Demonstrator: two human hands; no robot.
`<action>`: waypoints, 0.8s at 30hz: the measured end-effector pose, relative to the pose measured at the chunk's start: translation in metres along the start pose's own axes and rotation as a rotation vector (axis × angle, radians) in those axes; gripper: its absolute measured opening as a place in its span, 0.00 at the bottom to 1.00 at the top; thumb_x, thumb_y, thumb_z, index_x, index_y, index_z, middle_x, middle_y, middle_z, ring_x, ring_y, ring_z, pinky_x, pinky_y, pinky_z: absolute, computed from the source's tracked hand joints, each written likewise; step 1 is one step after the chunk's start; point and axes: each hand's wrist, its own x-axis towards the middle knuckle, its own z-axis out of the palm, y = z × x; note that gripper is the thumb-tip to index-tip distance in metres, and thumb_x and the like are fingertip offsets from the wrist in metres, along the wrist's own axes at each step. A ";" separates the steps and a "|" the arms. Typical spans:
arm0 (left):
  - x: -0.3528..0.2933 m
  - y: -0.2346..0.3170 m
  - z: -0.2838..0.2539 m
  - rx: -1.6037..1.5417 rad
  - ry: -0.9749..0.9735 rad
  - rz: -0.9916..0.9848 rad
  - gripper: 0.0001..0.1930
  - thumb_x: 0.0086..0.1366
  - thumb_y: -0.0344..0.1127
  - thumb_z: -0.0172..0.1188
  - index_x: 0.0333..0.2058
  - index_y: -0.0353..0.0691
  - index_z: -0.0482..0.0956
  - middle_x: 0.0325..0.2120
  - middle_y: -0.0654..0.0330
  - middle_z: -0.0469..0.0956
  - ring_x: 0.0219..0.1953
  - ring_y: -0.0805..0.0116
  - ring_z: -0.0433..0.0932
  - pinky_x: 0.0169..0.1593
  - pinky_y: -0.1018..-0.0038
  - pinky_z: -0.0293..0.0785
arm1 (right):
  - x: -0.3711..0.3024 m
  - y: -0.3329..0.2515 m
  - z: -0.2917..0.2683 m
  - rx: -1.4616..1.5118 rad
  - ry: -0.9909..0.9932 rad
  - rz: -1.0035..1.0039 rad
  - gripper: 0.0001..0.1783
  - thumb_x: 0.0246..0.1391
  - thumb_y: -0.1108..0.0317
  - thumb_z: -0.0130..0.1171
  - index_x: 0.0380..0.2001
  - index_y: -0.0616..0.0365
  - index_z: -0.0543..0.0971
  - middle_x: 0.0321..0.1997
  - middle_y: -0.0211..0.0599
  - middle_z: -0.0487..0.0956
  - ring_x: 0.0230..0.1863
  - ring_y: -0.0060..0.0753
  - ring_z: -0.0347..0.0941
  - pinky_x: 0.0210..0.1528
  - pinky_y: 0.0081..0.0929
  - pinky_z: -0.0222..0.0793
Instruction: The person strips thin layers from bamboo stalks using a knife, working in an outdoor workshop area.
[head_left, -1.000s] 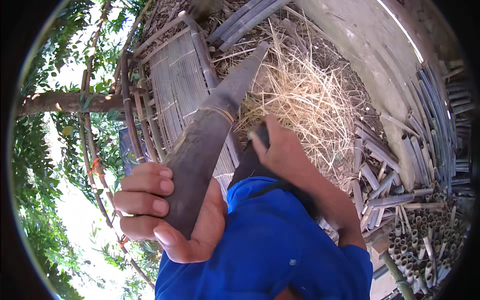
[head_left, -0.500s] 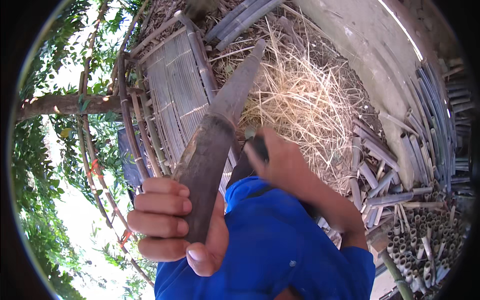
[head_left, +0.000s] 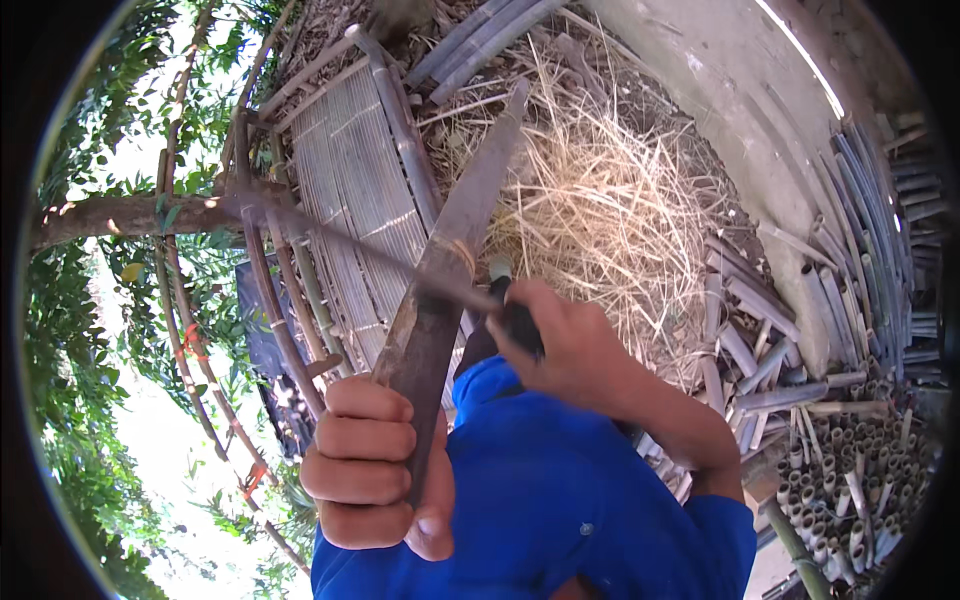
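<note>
My left hand (head_left: 365, 465) is wrapped round the near end of a dark brown bamboo piece (head_left: 425, 345). The bamboo tilts up and away to the right, with a ringed node about midway and a narrower far part. In my right hand (head_left: 575, 350) is a knife (head_left: 350, 240), gripped by its dark handle. Its long thin blade, blurred toward the tip, points to the upper left. The blade crosses in front of the bamboo just below the node; whether it touches cannot be told.
Pale shavings (head_left: 610, 215) cover the ground ahead. At the left stands a slatted bamboo bench (head_left: 355, 170) with pole rails. Cut bamboo lengths (head_left: 760, 310) lie at the right, near a bundle of bamboo tubes (head_left: 830, 490). A grey concrete surface (head_left: 710, 60) curves along the upper right.
The knife blade, not discernible before, now shows across the bamboo. My left hand has shifted a little to the right with the bamboo, and its fingers have closed more tightly.
</note>
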 end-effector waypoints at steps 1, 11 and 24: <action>0.003 0.000 0.002 -0.027 -0.018 0.008 0.13 0.56 0.40 0.66 0.25 0.52 0.67 0.26 0.69 0.63 0.23 0.72 0.64 0.29 0.71 0.63 | 0.007 0.011 -0.001 0.000 0.004 -0.018 0.22 0.59 0.60 0.67 0.47 0.63 0.70 0.28 0.57 0.81 0.30 0.63 0.81 0.30 0.49 0.77; 0.013 -0.007 -0.005 -0.139 -0.094 0.058 0.09 0.48 0.33 0.66 0.22 0.50 0.72 0.20 0.70 0.68 0.18 0.73 0.66 0.23 0.73 0.61 | 0.032 0.017 -0.010 -0.185 -0.010 0.231 0.19 0.60 0.62 0.66 0.46 0.59 0.71 0.27 0.54 0.81 0.27 0.58 0.82 0.28 0.47 0.77; 0.019 -0.003 -0.017 -0.187 -0.198 -0.029 0.10 0.49 0.32 0.67 0.22 0.48 0.71 0.22 0.68 0.73 0.18 0.70 0.69 0.24 0.71 0.65 | 0.025 0.014 0.002 -0.132 0.020 0.032 0.19 0.55 0.68 0.68 0.44 0.59 0.70 0.31 0.51 0.81 0.29 0.54 0.82 0.27 0.43 0.77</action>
